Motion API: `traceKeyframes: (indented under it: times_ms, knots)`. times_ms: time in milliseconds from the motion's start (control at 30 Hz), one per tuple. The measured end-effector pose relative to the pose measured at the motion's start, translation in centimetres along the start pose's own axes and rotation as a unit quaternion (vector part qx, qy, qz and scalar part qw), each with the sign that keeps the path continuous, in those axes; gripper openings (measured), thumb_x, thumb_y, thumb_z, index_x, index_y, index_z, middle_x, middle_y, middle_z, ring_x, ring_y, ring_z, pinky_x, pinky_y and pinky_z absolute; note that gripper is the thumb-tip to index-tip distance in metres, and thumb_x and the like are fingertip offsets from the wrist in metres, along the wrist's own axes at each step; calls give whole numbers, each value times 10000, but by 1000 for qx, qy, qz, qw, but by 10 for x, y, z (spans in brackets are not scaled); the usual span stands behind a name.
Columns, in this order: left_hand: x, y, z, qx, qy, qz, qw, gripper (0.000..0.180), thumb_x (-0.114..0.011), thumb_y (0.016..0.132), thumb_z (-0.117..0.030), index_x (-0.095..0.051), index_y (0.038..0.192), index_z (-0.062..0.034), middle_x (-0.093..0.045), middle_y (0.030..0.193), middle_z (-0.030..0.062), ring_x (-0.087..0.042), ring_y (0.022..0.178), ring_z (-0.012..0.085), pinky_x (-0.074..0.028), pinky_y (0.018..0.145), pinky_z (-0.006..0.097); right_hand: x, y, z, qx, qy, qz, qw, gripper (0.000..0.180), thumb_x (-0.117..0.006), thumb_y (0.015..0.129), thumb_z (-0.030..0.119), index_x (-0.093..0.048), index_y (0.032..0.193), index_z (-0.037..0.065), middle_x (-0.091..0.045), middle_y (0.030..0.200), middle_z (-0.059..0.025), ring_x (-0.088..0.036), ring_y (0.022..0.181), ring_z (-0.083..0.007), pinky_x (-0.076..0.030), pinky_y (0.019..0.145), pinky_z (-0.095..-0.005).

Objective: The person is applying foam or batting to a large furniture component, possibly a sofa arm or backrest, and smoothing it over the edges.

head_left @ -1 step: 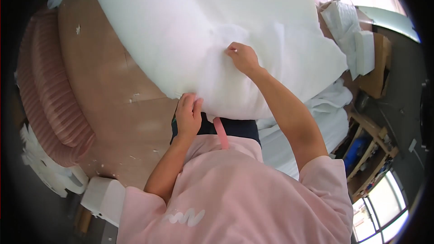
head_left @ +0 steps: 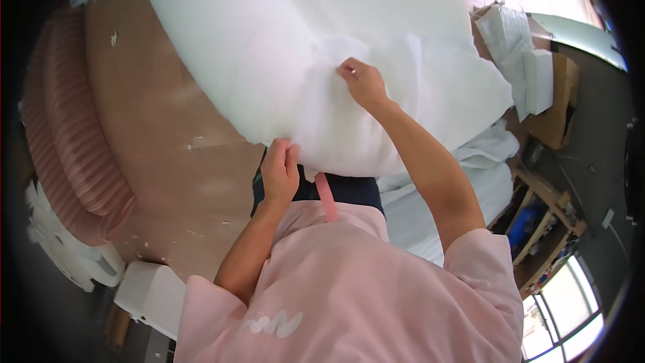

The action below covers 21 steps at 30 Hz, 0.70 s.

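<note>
A large white sheet of soft padding (head_left: 269,33) covers a bulky rounded form in front of me, its lower edge near my waist. My left hand (head_left: 280,171) is at its near left edge, thumb and fingers pinched on the white padding. Over a creased part of the sheet, my right hand (head_left: 365,85) is closed in a pinch. A tiny pale bit shows between its fingertips, too small to name.
To the left a ribbed pink cushion piece (head_left: 80,134) lies on brown boarding (head_left: 175,195) scattered with white scraps. More white padding (head_left: 437,208) hangs at the right, near a wooden shelf unit (head_left: 544,228). White blocks (head_left: 539,81) and a cardboard box (head_left: 561,104) stand behind.
My right hand has risen slightly from the padding, its fingers still pinched. The left hand stays at the edge, its fingers drawn slightly closer together. The whole view has shifted a little.
</note>
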<state>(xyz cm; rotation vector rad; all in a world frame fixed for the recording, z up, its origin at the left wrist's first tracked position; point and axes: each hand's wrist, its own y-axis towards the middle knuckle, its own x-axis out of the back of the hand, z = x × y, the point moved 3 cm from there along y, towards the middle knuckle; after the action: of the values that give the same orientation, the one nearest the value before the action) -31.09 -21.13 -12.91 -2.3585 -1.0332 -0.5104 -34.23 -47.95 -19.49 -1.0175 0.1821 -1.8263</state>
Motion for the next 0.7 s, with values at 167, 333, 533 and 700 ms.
traceKeyframes:
  times_ms: [167,333,533,700]
  knots:
    - [-8,-9,-10,-164,-21,-23,986,138,-652,880,-96,-580,983,-40,-592,880,121,-589,762,330,-484,668,410,66,-78,37,273,-19,-275,922,73,-623,887,-8,-612,955,16,-644,857,-140,-609,690,-285,-498,610,-333]
    - [-3,-6,-24,-283,27,-37,958,219,-664,794,-55,-581,997,-60,-566,809,95,-604,719,304,-483,618,390,83,-154,42,282,1,-348,894,106,-579,860,-88,-596,947,-29,-647,883,-188,-632,725,-225,-504,590,-268]
    - [-12,36,12,-168,88,-87,978,189,-665,806,-104,-586,978,-110,-570,776,37,-621,664,237,-497,543,349,57,-47,51,240,-119,-343,900,60,-607,912,37,-595,971,40,-641,918,-138,-631,762,-298,-508,662,-344]
    - [-28,54,3,-121,155,-129,972,195,-688,850,-124,-605,1025,-145,-624,836,76,-626,688,280,-500,562,378,-31,48,-41,21,-212,-91,973,128,-533,943,173,-616,981,83,-671,1028,-141,-634,940,-370,-487,824,-463]
